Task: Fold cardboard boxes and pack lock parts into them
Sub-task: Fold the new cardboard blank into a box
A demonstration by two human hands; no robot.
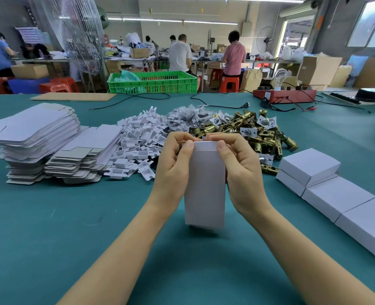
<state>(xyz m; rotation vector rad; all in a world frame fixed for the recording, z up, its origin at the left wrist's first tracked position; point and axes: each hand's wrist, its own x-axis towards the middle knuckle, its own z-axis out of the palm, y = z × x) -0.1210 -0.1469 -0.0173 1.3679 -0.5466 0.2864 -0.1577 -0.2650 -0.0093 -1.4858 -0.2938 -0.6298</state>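
A white cardboard box (pixel 205 186) stands upright on end above the teal table (pixel 94 238), held between both hands. My left hand (pixel 172 164) grips its left side, thumb on the top flap. My right hand (pixel 241 168) grips the right side, thumb and fingers curled over the same top flap. Behind the hands lies a heap of brass lock latches (pixel 263 133), some in small clear bags. Left of them sit a pile of white plastic inserts (pixel 138 146) and bagged small parts (pixel 186 117). Flat white box blanks (pixel 34 137) are stacked at the left.
Several closed white boxes (pixel 336 194) lie in a row at the right. A red test unit with a bulb (pixel 285 95) and black cables sit at the table's far edge. A green crate (pixel 153 82) and people at benches are beyond.
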